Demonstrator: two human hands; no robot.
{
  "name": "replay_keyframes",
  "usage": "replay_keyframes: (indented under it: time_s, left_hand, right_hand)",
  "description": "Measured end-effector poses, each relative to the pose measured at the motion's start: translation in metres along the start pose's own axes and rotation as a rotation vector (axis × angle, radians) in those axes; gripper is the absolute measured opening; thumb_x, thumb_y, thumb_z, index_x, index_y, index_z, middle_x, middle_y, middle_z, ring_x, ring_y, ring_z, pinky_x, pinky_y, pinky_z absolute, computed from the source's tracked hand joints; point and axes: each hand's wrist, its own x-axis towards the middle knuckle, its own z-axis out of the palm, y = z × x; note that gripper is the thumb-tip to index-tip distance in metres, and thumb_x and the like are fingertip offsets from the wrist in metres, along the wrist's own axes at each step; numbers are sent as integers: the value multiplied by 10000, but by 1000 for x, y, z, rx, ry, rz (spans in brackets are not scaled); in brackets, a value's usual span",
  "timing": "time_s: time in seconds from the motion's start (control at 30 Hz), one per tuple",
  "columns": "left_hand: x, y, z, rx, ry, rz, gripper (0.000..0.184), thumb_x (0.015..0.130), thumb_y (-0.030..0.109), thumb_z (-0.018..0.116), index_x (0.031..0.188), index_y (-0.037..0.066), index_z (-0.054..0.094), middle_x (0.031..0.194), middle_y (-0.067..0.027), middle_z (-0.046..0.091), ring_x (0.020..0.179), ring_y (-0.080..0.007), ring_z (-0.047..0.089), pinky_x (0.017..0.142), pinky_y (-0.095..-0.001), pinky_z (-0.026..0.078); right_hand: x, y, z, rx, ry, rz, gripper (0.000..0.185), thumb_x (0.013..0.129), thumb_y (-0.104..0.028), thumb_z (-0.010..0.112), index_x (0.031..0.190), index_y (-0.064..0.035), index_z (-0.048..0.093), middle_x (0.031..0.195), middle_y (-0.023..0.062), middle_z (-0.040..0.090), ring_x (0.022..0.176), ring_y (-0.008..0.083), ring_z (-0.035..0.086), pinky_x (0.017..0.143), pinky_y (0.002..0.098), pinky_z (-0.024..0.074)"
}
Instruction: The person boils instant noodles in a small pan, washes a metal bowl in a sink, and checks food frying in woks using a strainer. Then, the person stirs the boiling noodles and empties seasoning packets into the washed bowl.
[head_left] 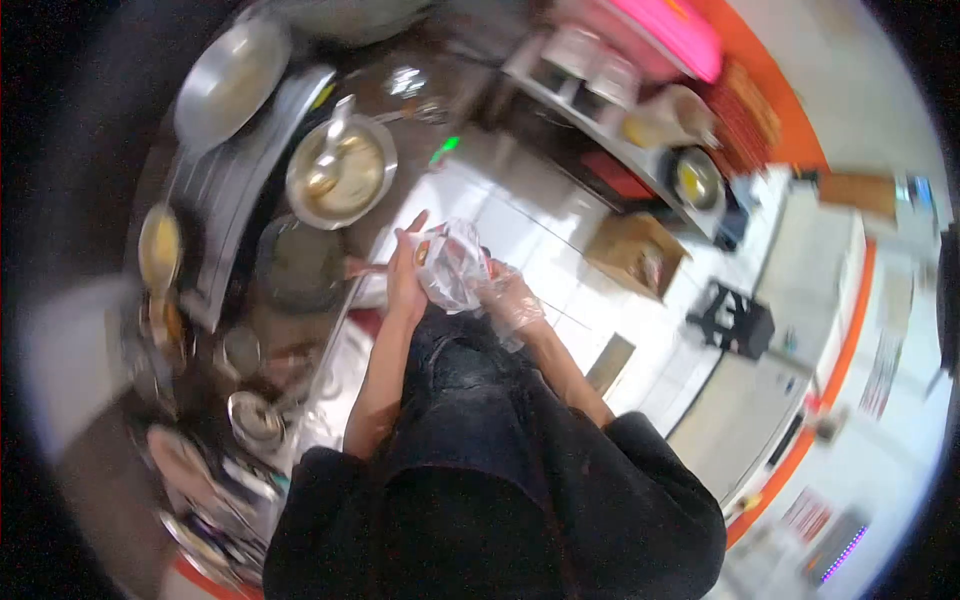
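A crumpled clear plastic bag with red and white print is between my two hands, in front of my dark apron. My left hand holds its left side, with the thumb and fingertips pointing up. My right hand, in a thin clear plastic glove, grips the bag's right side. What is inside the bag is too blurred to tell. Up and to the left of my hands is a metal bowl of pale liquid with a ladle in it.
A large wok and a dark pan are on the left. An open cardboard box and a black stool stand on the tiled floor to the right. A shelf holds containers at the upper right.
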Motion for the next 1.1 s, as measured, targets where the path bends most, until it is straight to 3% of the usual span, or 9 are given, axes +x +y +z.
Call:
replay_keyframes:
  time_s: [0.07, 0.2, 0.27, 0.43, 0.53, 0.57, 0.67, 0.87, 1.1]
  left_hand:
    - [13, -27, 22, 236, 65, -117, 650, 962, 532, 274, 1399, 53, 324, 1293, -175, 489, 1155, -261, 507, 989, -379, 390]
    - [20, -62, 56, 247, -175, -192, 648, 963, 529, 282, 1416, 66, 280, 1288, -196, 492, 1156, -292, 516, 976, -391, 403]
    - [26, -81, 70, 348, -112, -260, 608, 969, 491, 312, 1409, 72, 287, 1283, -195, 497, 1154, -303, 523, 965, -392, 412]
    - [43, -146, 110, 587, 163, -258, 525, 943, 391, 461, 1342, 57, 387, 1205, -166, 552, 1090, -244, 562, 900, -338, 445]
    - [63, -203, 136, 701, 184, -311, 480, 929, 359, 503, 1304, 67, 437, 1143, -136, 583, 1050, -212, 577, 846, -298, 462]
    - [69, -224, 149, 729, 129, -295, 441, 914, 319, 546, 1259, 54, 474, 1104, -124, 598, 1030, -205, 584, 823, -281, 471]
    - [80, -295, 227, 1113, -287, -188, 460, 829, 220, 670, 1214, 31, 503, 1093, -124, 605, 1023, -214, 583, 854, -295, 462]
    - [85, -430, 350, 1433, -1141, 176, 500, 888, 309, 545, 1296, 53, 410, 1224, -209, 498, 1051, -351, 550, 902, -407, 451]
    - [126, -478, 369, 1632, -576, -153, 208, 912, 215, 440, 996, 40, 512, 921, -252, 602, 902, -442, 569, 754, -508, 438]
  right_hand:
    - [0, 68, -50, -3, 205, -117, 367, 843, -261, 658, 1110, -43, 533, 838, 38, 595, 667, 121, 560, 575, 265, 488]
    - [-23, 169, -168, 1023, 797, -299, 290, 871, -218, 626, 1100, -87, 505, 782, 30, 574, 640, 148, 558, 569, 268, 482]
    - [-35, 217, -249, 889, 1100, -88, 232, 883, -241, 619, 1053, -113, 527, 799, 32, 579, 663, 142, 561, 548, 265, 479]
    - [-21, 323, -413, 1130, 1253, -96, 268, 885, -306, 609, 1073, -121, 566, 840, 19, 609, 717, 147, 588, 578, 276, 493]
    - [8, 416, -492, 1399, 1018, -130, 395, 859, -366, 633, 1140, -106, 535, 956, 47, 608, 784, 175, 590, 656, 308, 501]
    - [3, 389, -501, 1387, 1043, 98, 504, 869, -396, 610, 1244, -97, 456, 1184, 100, 531, 935, 230, 564, 781, 362, 496]
    - [13, 378, -511, 1613, 1001, 42, 561, 903, -380, 556, 1341, -98, 347, 1354, 141, 385, 1093, 292, 495, 889, 416, 465]
    - [-22, 258, -450, 1744, 796, -185, 523, 922, -371, 511, 1267, 10, 420, 1254, 146, 484, 1117, 254, 486, 958, 357, 397]
    - [-125, 181, -413, 1148, 634, -152, 517, 947, -206, 500, 1392, -33, 301, 1335, 173, 414, 1131, 229, 497, 920, 354, 445]
